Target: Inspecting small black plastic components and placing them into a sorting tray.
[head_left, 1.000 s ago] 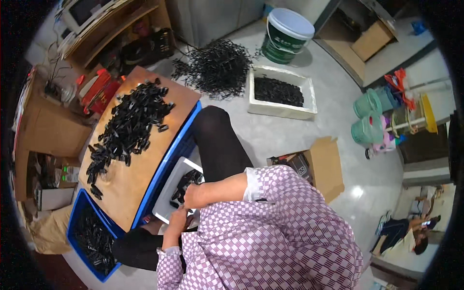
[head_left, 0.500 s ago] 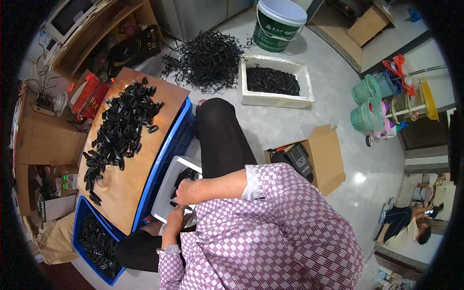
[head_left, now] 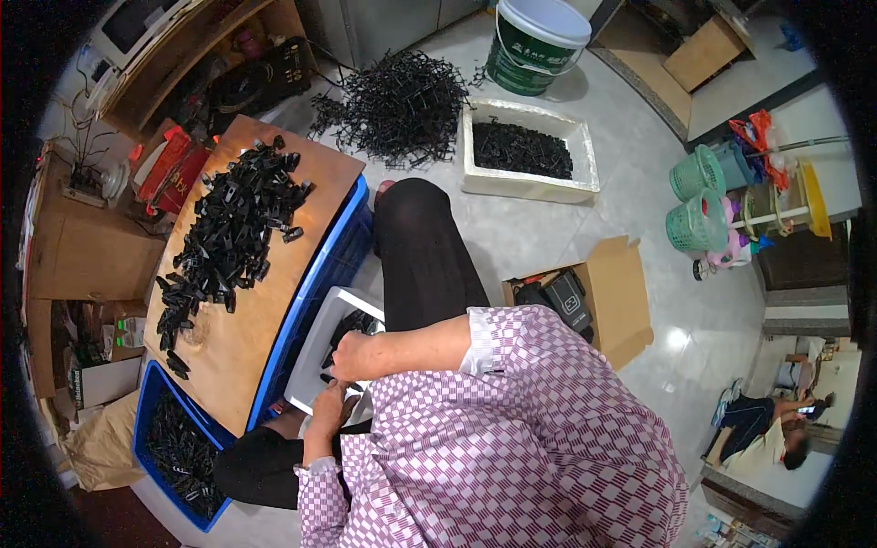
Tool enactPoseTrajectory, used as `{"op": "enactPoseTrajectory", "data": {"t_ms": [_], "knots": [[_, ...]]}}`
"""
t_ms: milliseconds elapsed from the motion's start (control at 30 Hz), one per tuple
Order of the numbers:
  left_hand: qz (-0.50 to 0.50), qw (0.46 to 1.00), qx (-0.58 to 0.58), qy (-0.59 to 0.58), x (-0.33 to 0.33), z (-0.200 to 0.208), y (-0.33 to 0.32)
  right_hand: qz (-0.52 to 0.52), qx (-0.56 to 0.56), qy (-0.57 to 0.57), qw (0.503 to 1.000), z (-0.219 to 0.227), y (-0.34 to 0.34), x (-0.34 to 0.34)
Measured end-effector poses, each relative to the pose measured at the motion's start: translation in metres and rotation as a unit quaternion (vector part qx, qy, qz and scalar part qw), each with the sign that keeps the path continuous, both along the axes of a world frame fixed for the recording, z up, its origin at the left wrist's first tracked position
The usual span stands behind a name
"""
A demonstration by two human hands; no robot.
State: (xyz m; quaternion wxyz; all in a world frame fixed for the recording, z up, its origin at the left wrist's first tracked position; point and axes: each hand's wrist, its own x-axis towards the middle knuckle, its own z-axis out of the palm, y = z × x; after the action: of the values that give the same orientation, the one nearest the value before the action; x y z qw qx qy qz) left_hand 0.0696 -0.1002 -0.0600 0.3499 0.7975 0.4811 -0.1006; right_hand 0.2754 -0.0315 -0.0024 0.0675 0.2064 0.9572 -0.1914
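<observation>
Between my legs stands a white box [head_left: 316, 340] with black plastic pieces [head_left: 356, 322] inside. Over its near side my right hand [head_left: 359, 356] is closed, fingertips pointing down into the box. My left hand [head_left: 329, 411] is closed just below it, its fingers almost meeting the right hand's. Something small and dark shows between the fingertips, but the hands hide most of it. Beside the box, a heap of black plastic clips [head_left: 233, 219] covers much of a wooden board [head_left: 224, 365], which rests on a blue crate [head_left: 315, 265].
A blue bin [head_left: 146, 438] of black parts stands lower left. Ahead on the floor lie a tangled black pile [head_left: 402, 108], a foam box [head_left: 530, 190] of black pieces and a green bucket [head_left: 525, 64]. An open carton [head_left: 621, 292] is at right; another person [head_left: 767, 420] sits farther off.
The view has shifted slightly. Both hands stay together over the white box, the left hand moved a little up toward the right one.
</observation>
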Motion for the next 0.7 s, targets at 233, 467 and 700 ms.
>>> {"op": "enactPoseTrajectory", "data": {"t_ms": [233, 467, 700], "knots": [[0.008, 0.999, -0.016, 0.044, -0.001, 0.001, 0.000, 0.001, 0.022, 0.016, 1.000, -0.008, -0.004, -0.005], [0.029, 0.998, 0.030, -0.054, 0.011, 0.009, -0.009, 0.041, -0.114, -0.014, 0.993, 0.012, 0.030, 0.018], [0.061, 0.998, -0.004, 0.008, 0.023, 0.030, -0.006, -0.109, 0.083, -0.017, 0.990, 0.061, 0.167, 0.049]]}}
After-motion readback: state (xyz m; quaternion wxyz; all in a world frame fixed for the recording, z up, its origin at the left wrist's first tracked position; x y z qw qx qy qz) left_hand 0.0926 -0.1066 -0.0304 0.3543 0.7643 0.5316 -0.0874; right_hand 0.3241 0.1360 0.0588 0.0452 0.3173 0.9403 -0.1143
